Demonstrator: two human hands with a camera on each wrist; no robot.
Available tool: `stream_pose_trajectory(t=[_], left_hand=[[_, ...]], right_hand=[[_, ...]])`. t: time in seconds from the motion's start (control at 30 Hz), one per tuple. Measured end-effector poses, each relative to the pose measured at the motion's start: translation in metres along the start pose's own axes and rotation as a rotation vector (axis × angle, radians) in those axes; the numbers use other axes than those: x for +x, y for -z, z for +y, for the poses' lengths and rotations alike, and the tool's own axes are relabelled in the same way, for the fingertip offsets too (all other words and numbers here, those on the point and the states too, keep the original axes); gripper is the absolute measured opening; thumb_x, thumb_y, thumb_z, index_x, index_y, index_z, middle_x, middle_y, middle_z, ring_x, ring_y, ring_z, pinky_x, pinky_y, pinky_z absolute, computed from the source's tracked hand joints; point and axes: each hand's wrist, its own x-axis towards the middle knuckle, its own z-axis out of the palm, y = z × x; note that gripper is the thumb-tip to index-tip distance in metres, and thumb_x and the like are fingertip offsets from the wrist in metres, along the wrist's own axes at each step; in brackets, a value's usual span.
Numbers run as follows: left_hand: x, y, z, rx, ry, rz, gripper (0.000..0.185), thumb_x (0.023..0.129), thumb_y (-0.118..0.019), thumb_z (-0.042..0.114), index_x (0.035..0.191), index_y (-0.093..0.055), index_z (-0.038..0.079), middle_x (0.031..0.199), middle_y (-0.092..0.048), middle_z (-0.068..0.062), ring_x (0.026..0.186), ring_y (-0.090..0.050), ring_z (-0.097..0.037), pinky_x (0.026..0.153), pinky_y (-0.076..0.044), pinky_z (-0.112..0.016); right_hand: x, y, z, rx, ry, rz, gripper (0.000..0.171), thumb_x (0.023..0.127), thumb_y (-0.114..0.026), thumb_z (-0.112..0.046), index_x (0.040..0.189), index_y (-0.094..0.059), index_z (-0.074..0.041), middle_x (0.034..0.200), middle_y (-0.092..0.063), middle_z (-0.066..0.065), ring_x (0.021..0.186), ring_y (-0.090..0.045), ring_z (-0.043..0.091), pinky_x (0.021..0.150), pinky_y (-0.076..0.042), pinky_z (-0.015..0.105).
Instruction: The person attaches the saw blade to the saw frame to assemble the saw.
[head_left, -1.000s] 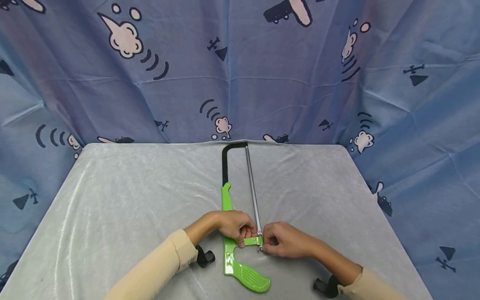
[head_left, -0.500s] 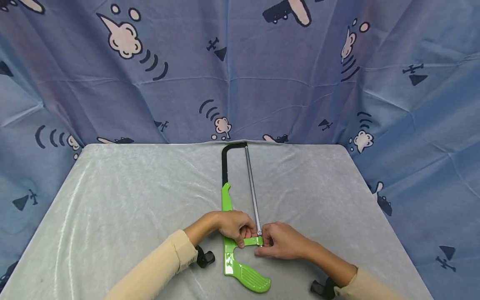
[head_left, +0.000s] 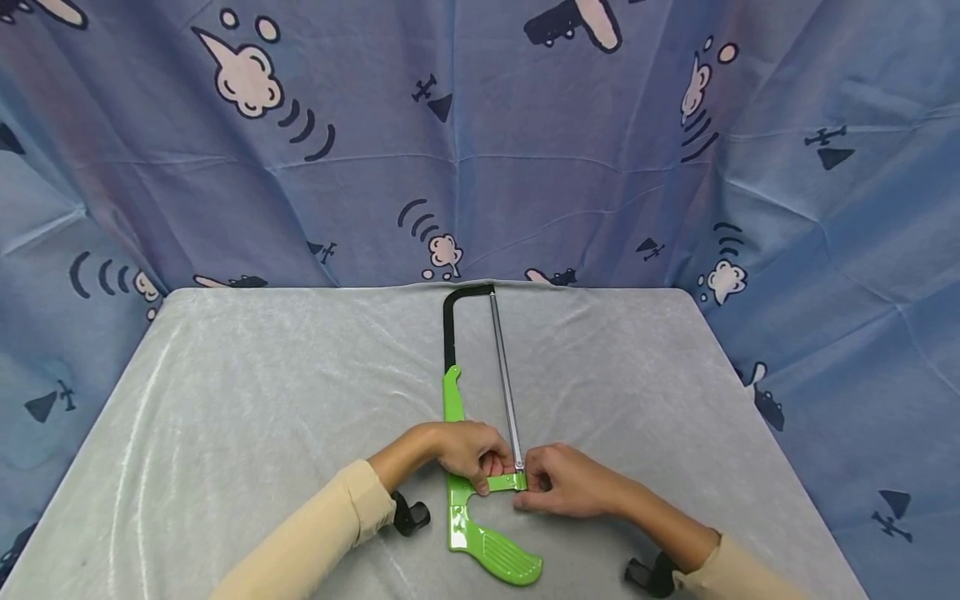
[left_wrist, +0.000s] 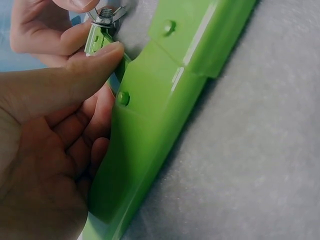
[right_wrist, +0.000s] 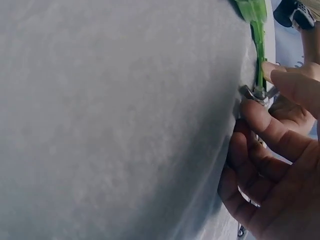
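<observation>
Between the thumb and fingers of the left hand (head_left: 468, 450), which is curled and gripping, sits the short, glossy green metal crosspiece (head_left: 506, 482) of a green-bodied hacksaw (head_left: 453, 400). Just beside it, the right hand (head_left: 566, 482) pinches a small silver metal wing nut (right_wrist: 259, 93) on a bolt at the crosspiece's end. Near both hands, on the wearer's side, lies a curved, ribbed green handle (head_left: 501, 556), which neither hand touches. Beside the left wrist is a black fitting (head_left: 411, 514). Beyond the fingers, a straight, narrow silver metal blade (head_left: 505, 375) runs away to the tip of a black angular bow (head_left: 449, 327). Under the hands, the hacksaw lies on a pale grey, velvety cloth (head_left: 262, 375). Farthest from them hangs a blue curtain (head_left: 360, 83) printed with white puffs and small aeroplanes.
</observation>
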Motion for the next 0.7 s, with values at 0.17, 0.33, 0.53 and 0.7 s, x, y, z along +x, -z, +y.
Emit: stream_pose_trajectory(t=[0.17,0.33,0.53,0.7], left_hand=[[-0.0003,-0.0004,-0.0007,0.004,0.003,0.006,0.025,0.077,-0.081,-0.003,0.094,-0.069,0.010,0.074,-0.057,0.007,0.068,-0.053,-0.002,0.065,-0.044,-0.017],[0.0003,-0.0005,-0.0010,0.011,0.004,0.006,0.024,0.078,-0.081,-0.002,0.094,-0.068,0.011,0.074,-0.057,0.007,0.068,-0.053,-0.002,0.065,-0.044,-0.017],[0.0003,-0.0005,-0.0013,0.003,0.000,0.004,0.024,0.077,-0.081,-0.003,0.093,-0.068,0.010,0.073,-0.057,0.007,0.067,-0.053,-0.002,0.064,-0.044,-0.017],[0.0006,-0.0006,-0.0016,0.005,-0.001,0.004,0.025,0.077,-0.081,-0.003,0.094,-0.069,0.010,0.073,-0.057,0.007,0.067,-0.053,-0.001,0.064,-0.044,-0.017]], right_hand=[[-0.0007,0.0035,0.0008,0.058,0.029,-0.021,0.027,0.088,-0.076,-0.025,0.068,-0.057,-0.021,0.068,-0.048,-0.016,0.059,-0.043,-0.005,0.053,-0.039,0.016],[-0.0012,0.0050,0.0022,0.073,0.023,-0.041,0.026,0.087,-0.075,-0.022,0.070,-0.055,-0.022,0.066,-0.048,-0.014,0.059,-0.042,-0.004,0.054,-0.037,0.016],[-0.0006,0.0048,0.0045,0.060,0.031,-0.044,0.026,0.086,-0.076,-0.018,0.071,-0.055,-0.022,0.068,-0.050,-0.012,0.062,-0.045,-0.001,0.056,-0.038,0.017],[-0.0002,0.0044,0.0045,0.053,0.044,-0.051,0.024,0.086,-0.075,-0.015,0.071,-0.058,-0.023,0.072,-0.050,-0.017,0.064,-0.049,0.000,0.058,-0.041,0.017]])
